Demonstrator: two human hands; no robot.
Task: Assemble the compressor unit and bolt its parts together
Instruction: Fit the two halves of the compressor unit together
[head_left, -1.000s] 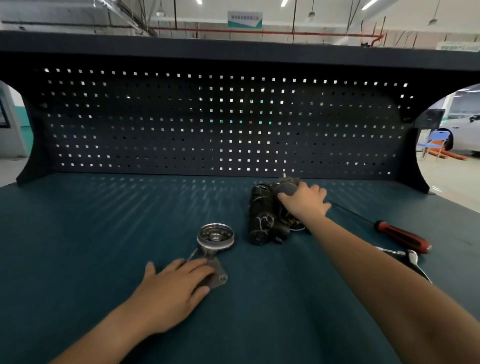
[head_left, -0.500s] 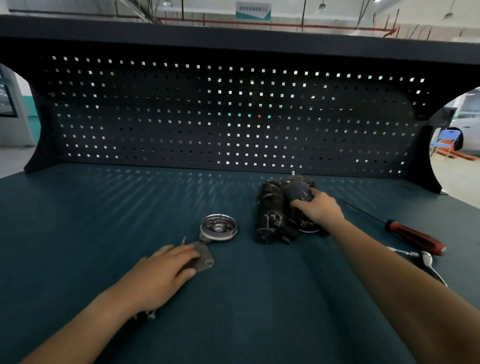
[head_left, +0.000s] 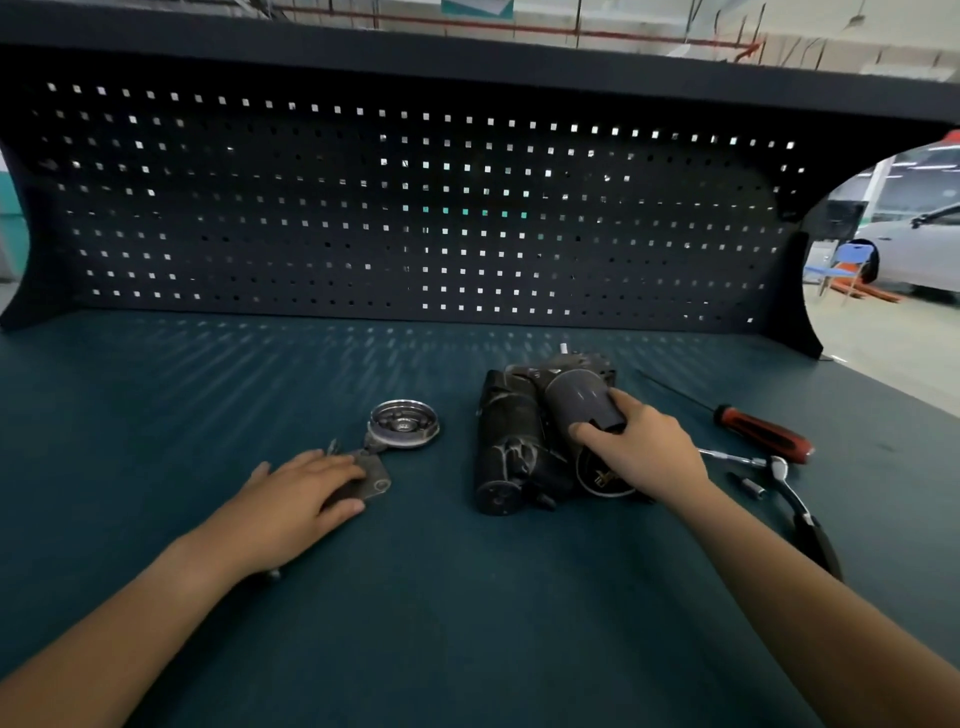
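Right hand (head_left: 641, 452) curled round the compressor unit (head_left: 511, 447) at its grey cylinder, left hand (head_left: 296, 506) flat on the pulley bracket (head_left: 402, 428) nearby

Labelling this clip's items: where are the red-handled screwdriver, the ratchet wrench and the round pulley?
red-handled screwdriver (head_left: 763, 434), head view, on its red handle
ratchet wrench (head_left: 777, 467), head view, on its metal head
round pulley (head_left: 403, 423), head view, on its inner face

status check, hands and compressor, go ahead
Left hand rests flat on the pulley bracket. Right hand grips the grey cylinder on the compressor unit. Nothing in the way; screwdriver lies off right.
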